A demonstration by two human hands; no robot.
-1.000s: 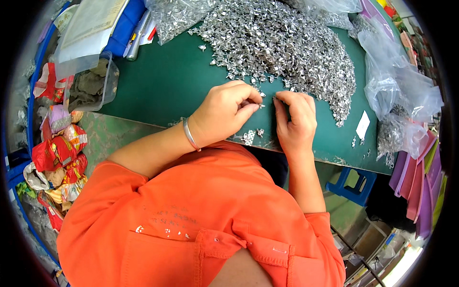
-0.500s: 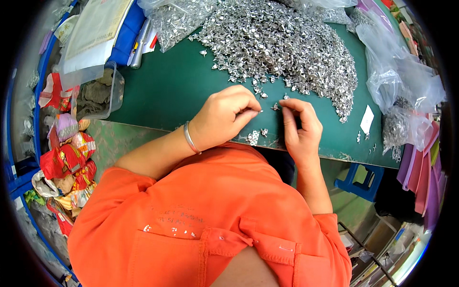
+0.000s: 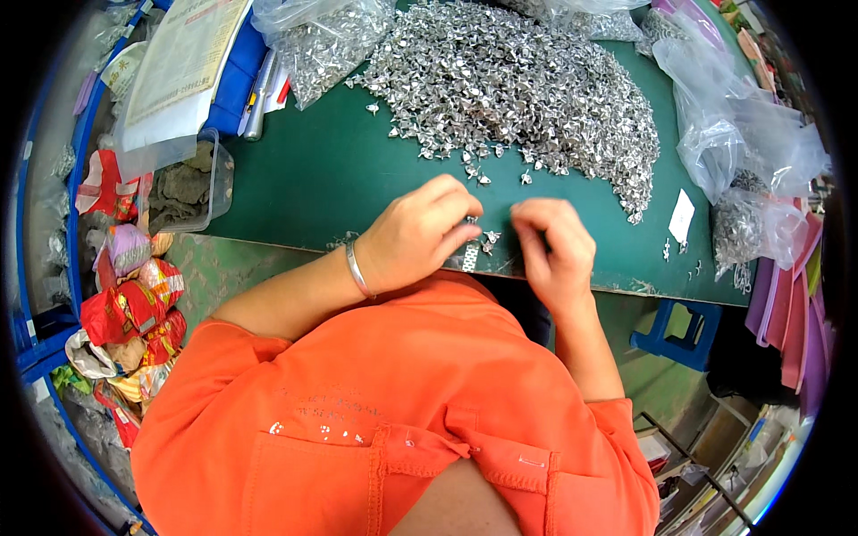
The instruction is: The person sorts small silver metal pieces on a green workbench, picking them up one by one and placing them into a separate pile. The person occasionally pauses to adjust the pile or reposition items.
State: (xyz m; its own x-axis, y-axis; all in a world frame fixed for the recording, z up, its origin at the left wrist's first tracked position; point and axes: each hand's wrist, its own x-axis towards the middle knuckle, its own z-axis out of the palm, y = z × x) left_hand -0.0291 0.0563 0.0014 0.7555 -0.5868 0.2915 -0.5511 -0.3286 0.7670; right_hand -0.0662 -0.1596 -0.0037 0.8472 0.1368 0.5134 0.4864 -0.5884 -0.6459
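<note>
A large heap of small silver metal pieces (image 3: pixel 518 89) covers the back of the green table (image 3: pixel 313 179). Near the front edge my left hand (image 3: pixel 416 232), with a bangle at the wrist, is closed; a small silver metal piece (image 3: pixel 472 220) shows between its thumb and forefinger. Just beside these fingertips lie a few loose metal pieces (image 3: pixel 490 239) and a small patterned strip (image 3: pixel 471 257). My right hand (image 3: pixel 559 246) hovers to the right of them, fingers curled and smeared by motion, so whether they hold anything is hidden. One single piece (image 3: pixel 525 178) lies beyond it.
Clear bags of metal pieces stand at the back left (image 3: pixel 326 49) and right (image 3: pixel 751 232). A white card (image 3: pixel 682 216) lies on the right side. At the left are a plastic tub (image 3: pixel 222 183) and a blue tray (image 3: pixel 234 80). A blue stool (image 3: pixel 677 332) stands below.
Both hands have drawn nearer the table's front edge, the left one around the loose pieces there. The piece that lay between the hands is no longer in its place.
</note>
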